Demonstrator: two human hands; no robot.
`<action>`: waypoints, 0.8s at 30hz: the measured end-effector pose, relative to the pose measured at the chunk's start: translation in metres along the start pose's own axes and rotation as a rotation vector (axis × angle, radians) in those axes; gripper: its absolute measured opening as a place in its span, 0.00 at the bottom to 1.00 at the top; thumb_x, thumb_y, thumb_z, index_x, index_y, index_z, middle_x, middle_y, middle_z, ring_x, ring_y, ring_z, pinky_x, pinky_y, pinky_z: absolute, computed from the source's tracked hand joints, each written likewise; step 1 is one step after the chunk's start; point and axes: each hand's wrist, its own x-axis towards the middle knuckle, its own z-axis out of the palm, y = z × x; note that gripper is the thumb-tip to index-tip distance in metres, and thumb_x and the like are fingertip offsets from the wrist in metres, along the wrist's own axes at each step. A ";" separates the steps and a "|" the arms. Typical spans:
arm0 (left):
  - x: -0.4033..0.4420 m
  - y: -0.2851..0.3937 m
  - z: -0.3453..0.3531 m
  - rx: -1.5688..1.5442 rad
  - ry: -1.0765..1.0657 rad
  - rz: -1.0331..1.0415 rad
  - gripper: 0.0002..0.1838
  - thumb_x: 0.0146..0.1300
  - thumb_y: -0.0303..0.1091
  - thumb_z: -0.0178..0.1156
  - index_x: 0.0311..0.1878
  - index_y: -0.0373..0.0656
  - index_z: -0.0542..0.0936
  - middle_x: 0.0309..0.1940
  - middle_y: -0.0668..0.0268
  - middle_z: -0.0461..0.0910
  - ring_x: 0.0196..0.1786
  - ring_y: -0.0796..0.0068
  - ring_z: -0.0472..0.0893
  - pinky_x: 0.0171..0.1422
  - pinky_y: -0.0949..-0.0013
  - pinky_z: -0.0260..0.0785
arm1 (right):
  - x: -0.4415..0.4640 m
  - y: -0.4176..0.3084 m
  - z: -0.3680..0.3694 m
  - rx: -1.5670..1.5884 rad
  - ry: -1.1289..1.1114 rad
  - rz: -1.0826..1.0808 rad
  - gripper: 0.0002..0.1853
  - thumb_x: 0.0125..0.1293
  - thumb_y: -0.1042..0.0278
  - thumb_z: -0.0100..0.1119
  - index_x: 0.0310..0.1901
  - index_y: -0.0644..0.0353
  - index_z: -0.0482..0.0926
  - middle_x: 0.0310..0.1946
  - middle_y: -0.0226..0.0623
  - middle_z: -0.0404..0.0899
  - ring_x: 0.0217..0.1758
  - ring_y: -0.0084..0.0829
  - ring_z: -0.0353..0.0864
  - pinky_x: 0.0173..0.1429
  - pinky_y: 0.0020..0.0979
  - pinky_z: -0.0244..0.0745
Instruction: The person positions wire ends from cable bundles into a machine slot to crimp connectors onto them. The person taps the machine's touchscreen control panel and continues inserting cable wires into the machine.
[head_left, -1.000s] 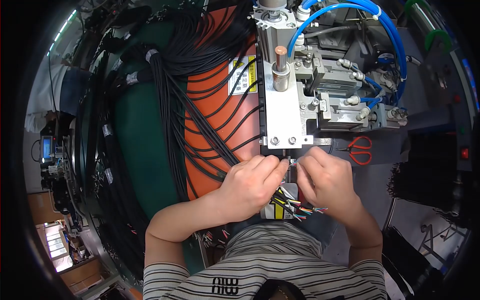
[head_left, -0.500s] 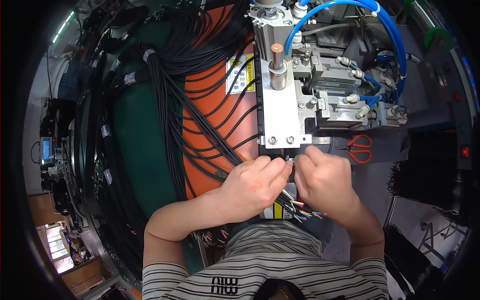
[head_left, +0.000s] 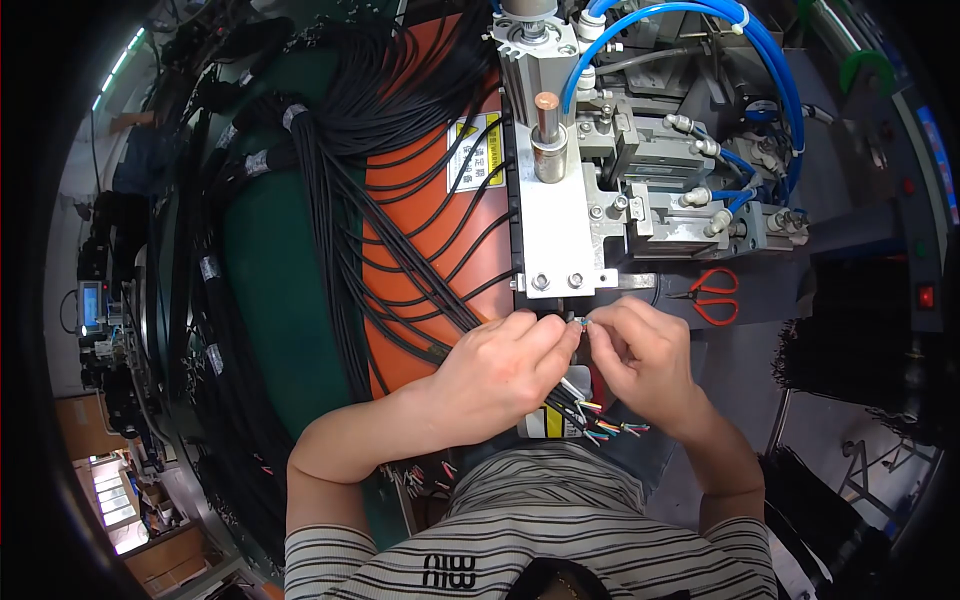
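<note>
My left hand (head_left: 508, 365) is closed in a pinch on a black cable's end, just below the front of the white metal clamp block (head_left: 555, 235). Thin coloured wire ends (head_left: 582, 323) stick out past its fingertips. My right hand (head_left: 648, 362) has its fingertips at these wires, curled in a loose pinch; the exact contact is hard to see. Below the hands, several black cables with stripped, multicoloured wire ends (head_left: 605, 428) hang over a yellow-and-white label. More black cables (head_left: 415, 255) run from the left across an orange surface (head_left: 480, 270) into the block's side.
Red-handled scissors (head_left: 716, 298) lie to the right of the block. Pneumatic cylinders (head_left: 670, 160) with blue hoses (head_left: 775, 50) stand behind. A copper-topped post (head_left: 549, 140) rises from the block. A thick cable bundle (head_left: 325, 200) crosses the green surface (head_left: 270, 240) at left.
My right hand's fingers have loosened and spread slightly, and the coloured wire ends show more between the hands. My left hand keeps its pinch in nearly the same place. The view shifted slightly.
</note>
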 end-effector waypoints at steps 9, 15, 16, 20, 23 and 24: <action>0.000 0.002 -0.003 0.032 -0.034 0.009 0.23 0.50 0.26 0.59 0.53 0.32 0.79 0.33 0.65 0.72 0.32 0.70 0.73 0.31 0.70 0.70 | -0.001 -0.003 0.002 -0.076 0.052 -0.048 0.05 0.57 0.82 0.64 0.34 0.64 0.80 0.24 0.35 0.76 0.18 0.28 0.73 0.22 0.28 0.66; 0.000 0.002 -0.003 0.056 -0.054 0.018 0.23 0.50 0.26 0.59 0.53 0.31 0.79 0.33 0.65 0.72 0.31 0.71 0.73 0.31 0.70 0.70 | 0.002 -0.004 -0.001 -0.122 0.021 -0.066 0.05 0.56 0.82 0.64 0.34 0.64 0.79 0.24 0.35 0.76 0.17 0.28 0.73 0.22 0.28 0.66; 0.000 0.001 -0.002 0.036 -0.044 0.018 0.23 0.50 0.26 0.59 0.53 0.31 0.79 0.33 0.65 0.72 0.31 0.70 0.73 0.31 0.70 0.70 | 0.000 -0.004 0.000 -0.122 0.023 -0.059 0.04 0.57 0.80 0.64 0.34 0.63 0.79 0.24 0.35 0.76 0.19 0.31 0.75 0.23 0.30 0.68; 0.001 -0.003 -0.002 -0.021 -0.024 0.017 0.24 0.50 0.26 0.59 0.53 0.30 0.79 0.33 0.64 0.71 0.31 0.70 0.74 0.31 0.70 0.70 | -0.003 -0.004 0.002 -0.121 0.021 -0.035 0.03 0.59 0.76 0.64 0.34 0.60 0.80 0.26 0.34 0.77 0.21 0.36 0.78 0.25 0.34 0.71; 0.001 -0.004 -0.002 -0.060 -0.024 0.015 0.24 0.50 0.26 0.59 0.53 0.30 0.79 0.33 0.64 0.72 0.31 0.70 0.74 0.31 0.70 0.70 | -0.004 -0.002 0.002 -0.116 0.012 -0.013 0.03 0.59 0.75 0.64 0.35 0.60 0.80 0.26 0.34 0.77 0.21 0.36 0.78 0.25 0.34 0.71; 0.001 -0.003 -0.002 -0.048 -0.028 0.015 0.24 0.49 0.26 0.59 0.53 0.30 0.79 0.33 0.64 0.71 0.31 0.70 0.74 0.31 0.70 0.70 | -0.004 -0.001 0.002 -0.096 0.020 -0.021 0.04 0.58 0.77 0.65 0.35 0.62 0.80 0.25 0.34 0.77 0.20 0.33 0.76 0.24 0.32 0.70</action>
